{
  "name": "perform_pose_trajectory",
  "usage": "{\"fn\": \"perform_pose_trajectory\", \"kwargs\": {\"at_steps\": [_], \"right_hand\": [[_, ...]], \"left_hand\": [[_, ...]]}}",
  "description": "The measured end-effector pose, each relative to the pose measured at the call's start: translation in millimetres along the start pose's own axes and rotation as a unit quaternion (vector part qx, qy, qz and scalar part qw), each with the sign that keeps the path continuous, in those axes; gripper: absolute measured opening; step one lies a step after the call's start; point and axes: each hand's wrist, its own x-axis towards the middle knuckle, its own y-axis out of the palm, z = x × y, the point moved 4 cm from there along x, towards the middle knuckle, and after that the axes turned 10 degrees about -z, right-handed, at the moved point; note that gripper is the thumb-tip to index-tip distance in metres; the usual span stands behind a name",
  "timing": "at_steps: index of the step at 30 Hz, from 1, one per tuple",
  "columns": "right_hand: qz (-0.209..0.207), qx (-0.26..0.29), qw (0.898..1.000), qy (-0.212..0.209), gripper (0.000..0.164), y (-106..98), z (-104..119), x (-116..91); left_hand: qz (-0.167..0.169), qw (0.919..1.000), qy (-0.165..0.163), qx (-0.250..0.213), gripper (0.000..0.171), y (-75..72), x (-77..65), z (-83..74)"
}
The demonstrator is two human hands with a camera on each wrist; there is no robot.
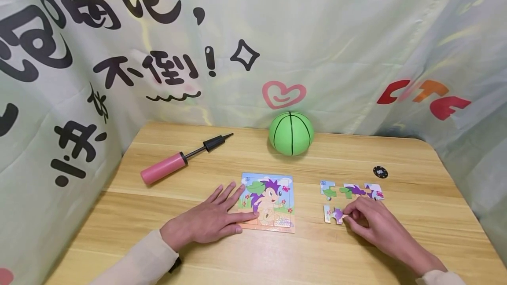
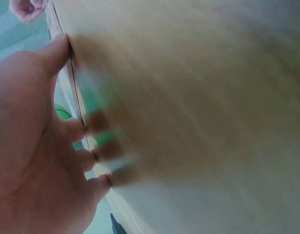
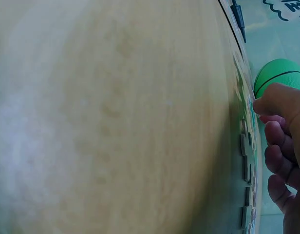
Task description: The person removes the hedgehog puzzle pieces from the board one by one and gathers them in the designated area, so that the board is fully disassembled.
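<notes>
My left hand lies spread on the table, its fingertips over the left side of a square picture board showing a purple-spined hedgehog with a green leaf. To the right, my right hand pinches a small purple jigsaw piece between thumb and index finger. That piece sits right against a pale edge piece. Above them is a row of jigsaw pieces: a blue corner piece, a green piece, a purple piece and a pink-flowered corner piece, partly behind the right hand.
A green ball stands at the back edge by the curtain. The pink hand pump lies at the left with its black nozzle pointing back right. Behind the pieces is a round black chip on the wooden table.
</notes>
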Motion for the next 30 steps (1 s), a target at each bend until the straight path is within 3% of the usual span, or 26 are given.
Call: {"fn": "perform_pose_trajectory", "kwargs": {"at_steps": [30], "right_hand": [[0.025,-0.022,0.999,-0.004,0.035,6.3,2.5,1.8]], "left_hand": [[-0.006,1.0,0.007,0.005,0.05,1.8,-0.1,1.7]]}}
